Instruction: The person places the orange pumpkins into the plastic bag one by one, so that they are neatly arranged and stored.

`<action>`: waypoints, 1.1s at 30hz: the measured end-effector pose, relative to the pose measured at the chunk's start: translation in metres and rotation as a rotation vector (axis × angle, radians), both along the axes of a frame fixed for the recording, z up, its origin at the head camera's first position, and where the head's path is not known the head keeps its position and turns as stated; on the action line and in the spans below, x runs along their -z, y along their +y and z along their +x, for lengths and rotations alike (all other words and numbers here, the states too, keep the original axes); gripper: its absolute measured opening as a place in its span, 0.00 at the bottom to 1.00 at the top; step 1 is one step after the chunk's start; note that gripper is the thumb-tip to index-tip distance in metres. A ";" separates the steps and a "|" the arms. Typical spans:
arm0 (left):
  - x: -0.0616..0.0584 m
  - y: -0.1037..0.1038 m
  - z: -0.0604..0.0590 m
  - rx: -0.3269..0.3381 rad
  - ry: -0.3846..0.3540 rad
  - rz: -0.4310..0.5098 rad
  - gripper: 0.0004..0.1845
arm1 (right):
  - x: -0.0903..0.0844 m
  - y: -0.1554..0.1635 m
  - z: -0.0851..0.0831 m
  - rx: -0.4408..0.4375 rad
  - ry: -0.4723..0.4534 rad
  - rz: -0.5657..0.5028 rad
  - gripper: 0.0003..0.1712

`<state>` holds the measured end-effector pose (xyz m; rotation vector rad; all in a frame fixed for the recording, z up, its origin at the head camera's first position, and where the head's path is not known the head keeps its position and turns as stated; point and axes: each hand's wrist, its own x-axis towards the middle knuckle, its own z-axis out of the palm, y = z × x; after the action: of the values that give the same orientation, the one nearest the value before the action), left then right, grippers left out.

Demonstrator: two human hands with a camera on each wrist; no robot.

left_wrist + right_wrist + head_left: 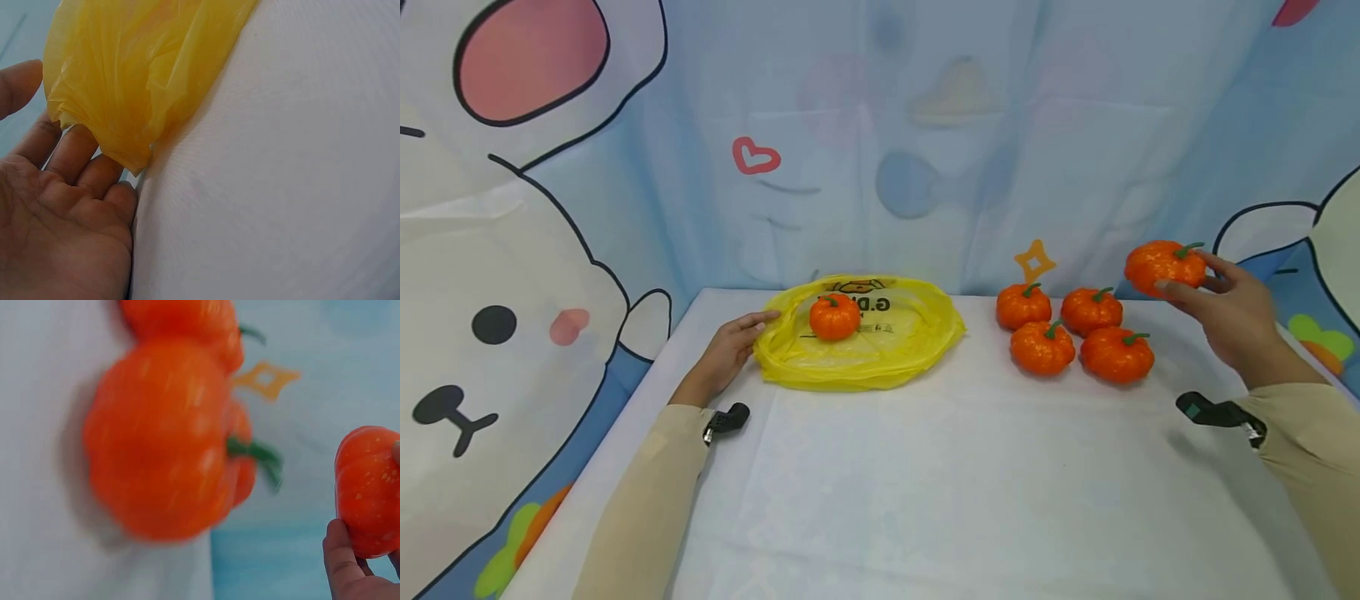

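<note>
The right hand [1228,312] grips one small orange toy pumpkin with a green stem [1165,265], held in the air above and right of the cluster of four matching orange pumpkins [1075,332] on the white-covered table [970,483]. The left hand [730,346], fingers relaxed and straight, touches the left rim of the crumpled yellow plastic bag [880,354], likely steadying it. The bag lies spread open, mouth upward, with one orange pumpkin [834,316] inside.
</note>
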<state>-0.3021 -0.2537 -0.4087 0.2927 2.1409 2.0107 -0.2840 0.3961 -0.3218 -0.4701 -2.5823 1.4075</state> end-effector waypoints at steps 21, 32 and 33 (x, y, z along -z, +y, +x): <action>0.003 0.002 -0.002 -0.002 -0.001 0.016 0.24 | -0.018 -0.200 -0.006 -0.517 0.095 -0.222 0.50; 0.001 0.000 -0.001 -0.002 0.005 0.012 0.24 | 0.034 -0.290 -0.043 -0.472 0.037 -0.212 0.48; 0.001 0.000 -0.001 -0.001 0.004 0.013 0.24 | 0.038 -0.295 -0.046 -0.461 0.030 -0.211 0.47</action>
<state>-0.3034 -0.2541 -0.4099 0.2979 2.1317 2.0274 -0.3296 0.1007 -0.3599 0.1383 -2.6361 1.8183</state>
